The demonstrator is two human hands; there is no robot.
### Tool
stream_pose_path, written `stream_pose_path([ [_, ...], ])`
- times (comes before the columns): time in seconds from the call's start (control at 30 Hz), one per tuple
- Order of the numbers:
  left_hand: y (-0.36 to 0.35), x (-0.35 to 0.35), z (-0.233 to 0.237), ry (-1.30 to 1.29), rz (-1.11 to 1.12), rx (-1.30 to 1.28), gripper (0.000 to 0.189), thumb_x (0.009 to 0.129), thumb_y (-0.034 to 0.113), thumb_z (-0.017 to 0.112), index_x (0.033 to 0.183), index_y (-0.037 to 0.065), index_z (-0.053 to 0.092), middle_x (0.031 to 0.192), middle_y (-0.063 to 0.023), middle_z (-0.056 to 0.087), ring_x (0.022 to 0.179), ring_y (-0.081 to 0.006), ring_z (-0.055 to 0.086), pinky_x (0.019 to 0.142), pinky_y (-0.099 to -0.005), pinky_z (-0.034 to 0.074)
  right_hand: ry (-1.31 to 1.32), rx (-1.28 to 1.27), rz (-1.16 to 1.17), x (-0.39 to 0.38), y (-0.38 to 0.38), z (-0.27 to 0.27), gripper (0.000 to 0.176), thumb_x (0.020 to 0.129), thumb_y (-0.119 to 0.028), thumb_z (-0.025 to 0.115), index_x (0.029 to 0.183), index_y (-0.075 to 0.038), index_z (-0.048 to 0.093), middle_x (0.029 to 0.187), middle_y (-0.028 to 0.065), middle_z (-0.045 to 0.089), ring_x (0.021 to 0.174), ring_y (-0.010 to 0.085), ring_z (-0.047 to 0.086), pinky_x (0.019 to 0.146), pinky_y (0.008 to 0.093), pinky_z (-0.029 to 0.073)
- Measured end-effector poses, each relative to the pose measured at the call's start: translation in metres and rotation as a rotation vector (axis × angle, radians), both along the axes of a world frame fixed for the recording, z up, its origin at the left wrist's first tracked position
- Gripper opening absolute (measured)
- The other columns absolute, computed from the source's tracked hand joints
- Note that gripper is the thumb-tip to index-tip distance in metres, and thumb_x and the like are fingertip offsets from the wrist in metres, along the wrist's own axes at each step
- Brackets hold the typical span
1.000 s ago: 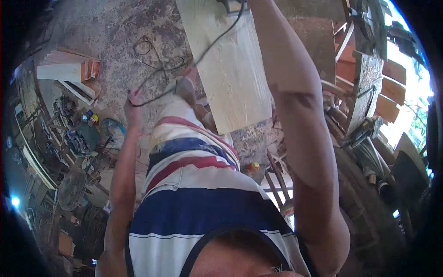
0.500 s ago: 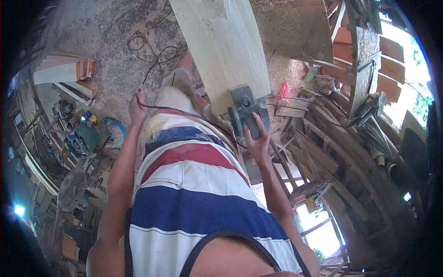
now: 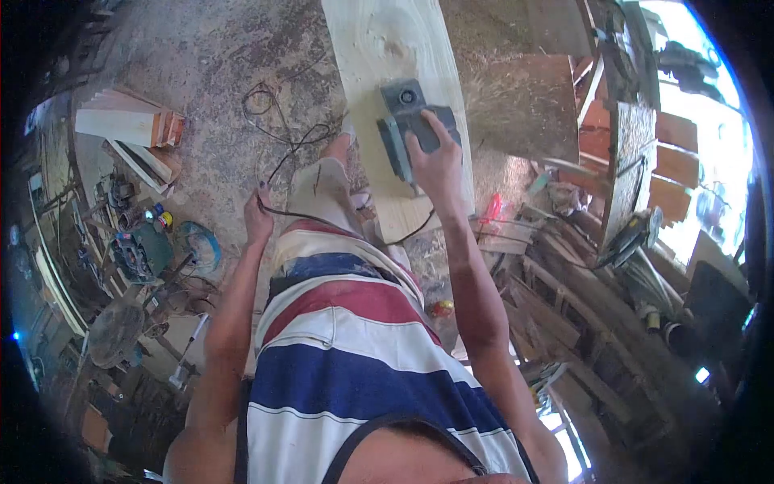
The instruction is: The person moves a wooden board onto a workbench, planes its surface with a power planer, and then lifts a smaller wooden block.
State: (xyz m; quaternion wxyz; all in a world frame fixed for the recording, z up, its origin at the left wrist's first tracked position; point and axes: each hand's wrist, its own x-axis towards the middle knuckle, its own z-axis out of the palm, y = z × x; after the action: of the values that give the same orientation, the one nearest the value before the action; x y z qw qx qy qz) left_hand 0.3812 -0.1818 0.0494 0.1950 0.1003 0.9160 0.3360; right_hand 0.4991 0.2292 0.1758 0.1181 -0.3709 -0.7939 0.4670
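Observation:
A dark electric planer (image 3: 403, 133) rests on a long pale wooden board (image 3: 367, 48). My right hand (image 3: 438, 161) is wrapped round the planer's handle, with fingers spread over its top. Out to the left, my left hand (image 3: 258, 216) is closed on the black power cord (image 3: 310, 216). That cord runs from the left hand across in front of my body and up to the back of the planer. Part of the board's near end shows below the tool.
Stacked wood pieces (image 3: 121, 125) lie on the floor at left, near loops of cord. A blue round object (image 3: 199, 246) and tools are below them. At right are a brown panel (image 3: 524, 105), a red plastic item (image 3: 492, 208), a grinder (image 3: 637, 238) and timber lengths.
The planer, with my right hand on it, has moved forward along the board, away from the near end. My left hand still holds the cord. The view has shifted slightly.

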Motion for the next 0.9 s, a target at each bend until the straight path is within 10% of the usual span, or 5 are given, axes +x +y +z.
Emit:
stream_pose_path([
  [0.27, 0.011, -0.004, 0.035, -0.135, 0.162, 0.055, 0.054, 0.119, 0.039, 0.044, 0.135, -0.005, 0.071, 0.117, -0.0269, 0.077, 0.111, -0.0376, 0.074, 0.099, -0.0415, 0.054, 0.073, 0.214, 0.089, -0.203, 0.100, -0.041, 0.053, 0.093, -0.039, 0.076, 0.129, 0.000, 0.074, 0.099, 0.0281, 0.078, 0.094, 0.0408, 0.079, 0.084, 0.0460, 0.061],
  [0.33, 0.007, -0.008, 0.045, -0.097, 0.133, 0.013, 0.054, 0.119, 0.039, 0.044, 0.134, -0.004, 0.071, 0.119, -0.0261, 0.077, 0.113, -0.0364, 0.073, 0.099, -0.0416, 0.054, 0.181, 0.947, 0.515, -0.261, 0.158, -0.096, 0.036, 0.102, -0.035, 0.067, 0.121, -0.005, 0.077, 0.107, 0.0229, 0.080, 0.099, 0.0350, 0.078, 0.085, 0.0489, 0.058],
  [0.43, -0.030, -0.023, 0.025, 0.055, 0.131, 0.023, 0.052, 0.118, 0.039, 0.046, 0.129, -0.004, 0.072, 0.119, -0.0254, 0.076, 0.112, -0.0356, 0.072, 0.096, -0.0431, 0.054, 0.188, 0.120, 0.086, -0.267, 0.141, -0.036, 0.033, 0.102, -0.029, 0.068, 0.124, -0.007, 0.078, 0.110, 0.0210, 0.080, 0.098, 0.0348, 0.077, 0.084, 0.0472, 0.058],
  [0.53, -0.083, -0.030, 0.002, 0.091, 0.180, 0.019, 0.046, 0.117, 0.036, 0.050, 0.124, -0.003, 0.073, 0.114, -0.0248, 0.075, 0.107, -0.0368, 0.071, 0.093, -0.0457, 0.054, 0.150, 0.263, 0.093, -0.218, 0.126, -0.035, 0.059, 0.094, -0.046, 0.074, 0.130, 0.001, 0.074, 0.100, 0.0275, 0.079, 0.093, 0.0420, 0.079, 0.085, 0.0464, 0.061],
  [0.9, -0.032, -0.046, 0.018, 0.236, -0.239, -0.192, 0.029, 0.112, 0.022, 0.056, 0.113, 0.001, 0.074, 0.096, -0.0214, 0.075, 0.088, -0.0418, 0.071, 0.080, -0.0469, 0.055, -0.180, -0.120, -0.114, 0.205, -0.094, 0.024, 0.056, 0.095, -0.010, 0.077, 0.149, -0.006, 0.062, 0.134, 0.0279, 0.073, 0.128, 0.0376, 0.072, 0.105, 0.0424, 0.056],
])
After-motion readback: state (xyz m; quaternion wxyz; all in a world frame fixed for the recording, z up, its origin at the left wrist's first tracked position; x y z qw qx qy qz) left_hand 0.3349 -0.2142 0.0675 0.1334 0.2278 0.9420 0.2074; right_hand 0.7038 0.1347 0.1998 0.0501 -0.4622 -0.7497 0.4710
